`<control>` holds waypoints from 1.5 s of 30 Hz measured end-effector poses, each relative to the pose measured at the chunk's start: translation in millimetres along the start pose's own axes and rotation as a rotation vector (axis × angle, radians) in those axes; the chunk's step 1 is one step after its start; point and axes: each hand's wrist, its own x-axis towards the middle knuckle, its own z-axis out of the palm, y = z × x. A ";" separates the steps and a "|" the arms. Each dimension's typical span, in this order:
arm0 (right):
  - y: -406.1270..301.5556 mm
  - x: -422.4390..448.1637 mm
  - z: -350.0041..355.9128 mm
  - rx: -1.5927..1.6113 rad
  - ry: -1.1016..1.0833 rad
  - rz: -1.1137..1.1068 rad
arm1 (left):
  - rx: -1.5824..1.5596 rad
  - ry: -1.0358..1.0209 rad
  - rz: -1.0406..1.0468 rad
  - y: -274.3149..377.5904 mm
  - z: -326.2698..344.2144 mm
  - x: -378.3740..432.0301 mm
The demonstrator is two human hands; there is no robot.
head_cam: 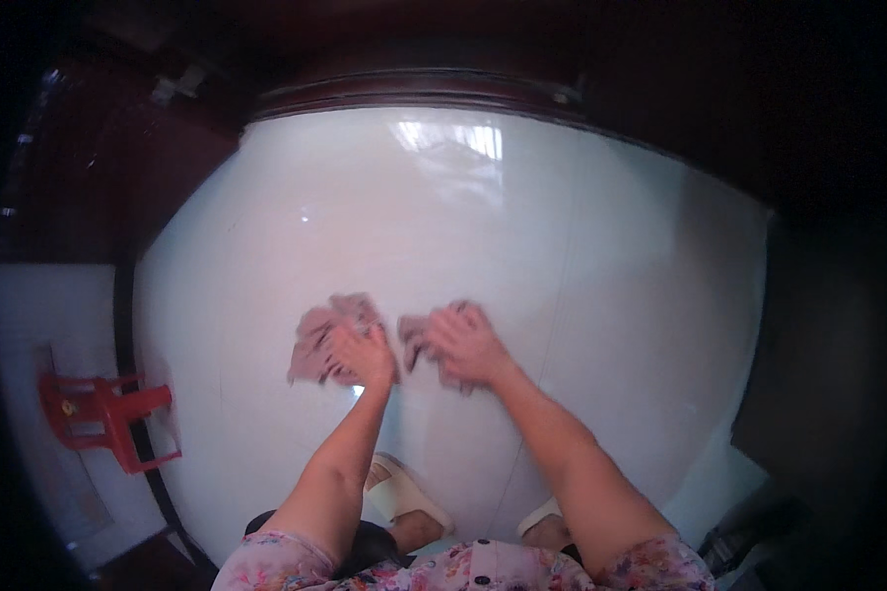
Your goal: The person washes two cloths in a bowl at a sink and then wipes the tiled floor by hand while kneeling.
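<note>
Two crumpled pinkish-brown cloths appear near the middle of the view, above a shiny pale tiled floor (473,251). My left hand (362,353) rests on the left cloth (312,347), its fingers spread over the folds. On the right cloth (414,332) lies my right hand (464,341), its back turned up and its fingers blurred. The two cloths are close together with a narrow gap between them. Whether they touch the floor is hard to tell.
A red plastic stool (111,414) stands at the left by a dark floor strip (124,310). Dark furniture (421,92) borders the floor at the top. My feet in pale slippers (395,491) are below. A dark panel stands at the right.
</note>
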 end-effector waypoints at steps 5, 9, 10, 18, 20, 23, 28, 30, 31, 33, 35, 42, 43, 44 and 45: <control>91.5 -28.8 -80.7 -0.334 0.174 0.541 | -0.025 -0.142 0.718 73.9 -7.9 -40.1; 123.7 -120.4 -169.9 -0.483 0.291 1.019 | -0.144 -0.259 0.850 92.9 -39.2 -28.7; 145.1 -169.3 -172.4 -0.669 0.385 0.997 | -0.160 -0.212 0.877 101.4 -30.0 -20.0; 159.3 -254.9 -155.6 -0.976 0.206 2.016 | -0.149 -0.160 0.879 102.6 -5.6 -12.5; 168.2 -180.9 -167.7 -0.737 0.240 1.861 | -0.166 -0.174 0.841 100.9 -7.1 -11.8; 237.8 -114.5 -130.8 -0.787 0.267 1.638 | -0.205 -0.165 0.849 107.7 -4.1 -12.9; 192.7 78.3 -89.4 -0.427 0.105 1.023 | -0.220 -0.173 0.844 108.6 -3.8 -9.8; 151.7 139.0 -86.1 -0.234 -0.134 0.892 | -0.191 -0.180 0.820 107.4 -4.8 -8.9; 139.4 140.1 -60.0 -0.226 0.030 0.649 | -0.183 -0.185 0.821 107.0 -2.5 -9.2; 109.0 144.2 -37.5 -0.258 0.038 0.366 | -0.150 -0.207 0.802 105.4 -2.6 -9.6; 124.1 123.4 -0.3 -0.119 0.235 0.163 | -0.136 -0.255 0.818 114.0 -1.9 -13.9; 222.6 55.0 -151.0 -0.135 -0.043 0.859 | -0.130 -0.189 0.853 104.7 -0.9 -10.4; 238.1 3.7 -167.8 -0.357 0.285 0.742 | -0.134 -0.196 0.870 109.7 -1.6 -13.7; 251.1 -38.7 -186.0 -0.406 0.373 0.838 | -0.132 -0.198 0.881 110.6 0.4 -14.7; 274.3 -97.7 -196.5 -0.507 0.329 1.039 | -0.139 -0.204 0.901 114.6 3.1 -16.5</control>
